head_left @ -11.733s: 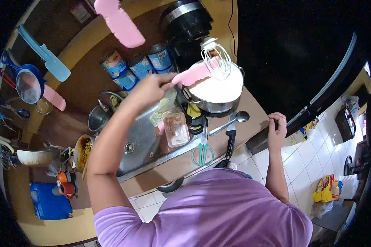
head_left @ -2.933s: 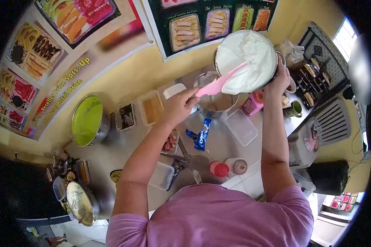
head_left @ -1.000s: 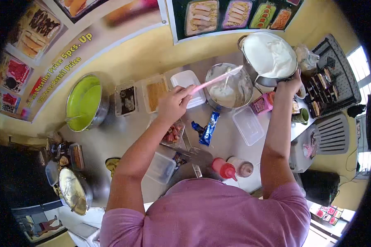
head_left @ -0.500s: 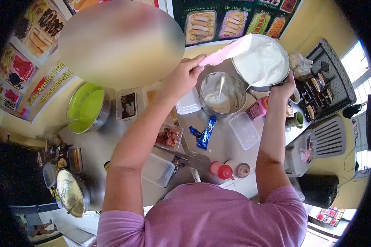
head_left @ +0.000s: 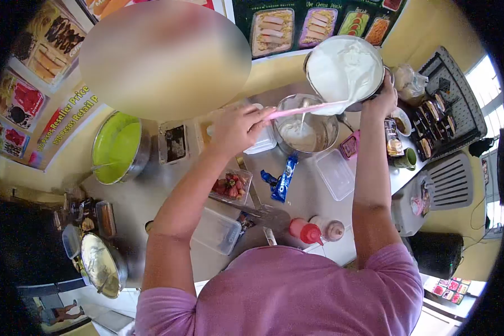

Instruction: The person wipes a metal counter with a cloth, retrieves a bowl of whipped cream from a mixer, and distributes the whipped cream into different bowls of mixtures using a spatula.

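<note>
My left hand (head_left: 243, 126) is closed round the handle of a pink spatula (head_left: 298, 110). The spatula's far end touches the lower lip of a tilted bowl (head_left: 307, 71) of white cream (head_left: 337, 67). On that bowl's right side, my right hand (head_left: 382, 101) grips it and holds it up. Below stands a metal mixing bowl (head_left: 328, 136) with some white cream inside and a spoon (head_left: 304, 116) leaning in it. Cream lies at the tilted bowl's lip, above the metal bowl. A blue Oreo pack (head_left: 285, 179) and a clear plastic container (head_left: 335, 175) lie nearer to me.
A pot of green mixture (head_left: 143, 147) stands at left, a metal bowl (head_left: 117, 260) at lower left. Strawberries (head_left: 231, 186) sit in a tub. Two squeeze bottles, one red (head_left: 306, 231), stand near the front edge. A dark crate (head_left: 469, 106) of packs is at right.
The cream bowl has shifted slightly left and tilted more toward the metal bowl. My left hand has come lower and left, bringing the spatula from above the cream down to the bowl's lip.
</note>
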Demonstrator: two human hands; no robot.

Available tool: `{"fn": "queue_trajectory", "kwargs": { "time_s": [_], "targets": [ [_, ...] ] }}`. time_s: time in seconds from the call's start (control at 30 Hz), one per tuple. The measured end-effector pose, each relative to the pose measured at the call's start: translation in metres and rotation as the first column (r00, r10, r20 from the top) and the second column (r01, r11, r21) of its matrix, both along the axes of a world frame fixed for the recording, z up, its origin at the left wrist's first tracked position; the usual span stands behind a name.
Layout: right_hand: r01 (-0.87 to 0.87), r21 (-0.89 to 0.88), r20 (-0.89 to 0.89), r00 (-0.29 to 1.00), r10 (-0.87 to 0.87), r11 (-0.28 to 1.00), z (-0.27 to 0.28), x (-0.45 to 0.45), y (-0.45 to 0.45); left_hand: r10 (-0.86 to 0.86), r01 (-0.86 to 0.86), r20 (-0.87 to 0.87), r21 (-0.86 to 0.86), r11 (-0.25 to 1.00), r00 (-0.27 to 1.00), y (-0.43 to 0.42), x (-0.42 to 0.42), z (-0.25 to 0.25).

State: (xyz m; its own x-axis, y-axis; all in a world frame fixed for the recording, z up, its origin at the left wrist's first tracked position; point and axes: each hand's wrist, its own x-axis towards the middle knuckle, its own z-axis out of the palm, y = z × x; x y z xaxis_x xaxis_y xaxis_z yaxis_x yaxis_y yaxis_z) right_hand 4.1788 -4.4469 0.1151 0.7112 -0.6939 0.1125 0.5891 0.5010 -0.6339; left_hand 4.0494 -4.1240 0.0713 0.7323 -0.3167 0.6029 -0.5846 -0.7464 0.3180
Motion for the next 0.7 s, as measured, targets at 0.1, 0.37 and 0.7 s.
{"fn": "queue_trajectory", "kwargs": {
  "time_s": [0.1,0.37,0.7],
  "targets": [
    [0.062,-0.031,-0.051,0.997,-0.064,0.998,-0.012,0.008,-0.008,0.073,-0.062,-0.084,0.126,0.99,0.994,0.011,-0.017,-0.044],
    [-0.022,0.078,-0.051,0.998,0.026,0.997,-0.028,0.011,-0.046,0.119,-0.12,0.015,0.184,0.976,0.993,0.012,-0.029,-0.064],
    [-0.146,0.044,-0.239,0.959,0.153,0.988,0.027,-0.072,-0.022,0.036,-0.227,-0.281,-0.69,0.687,0.959,0.025,-0.107,-0.05]
  ]
}}
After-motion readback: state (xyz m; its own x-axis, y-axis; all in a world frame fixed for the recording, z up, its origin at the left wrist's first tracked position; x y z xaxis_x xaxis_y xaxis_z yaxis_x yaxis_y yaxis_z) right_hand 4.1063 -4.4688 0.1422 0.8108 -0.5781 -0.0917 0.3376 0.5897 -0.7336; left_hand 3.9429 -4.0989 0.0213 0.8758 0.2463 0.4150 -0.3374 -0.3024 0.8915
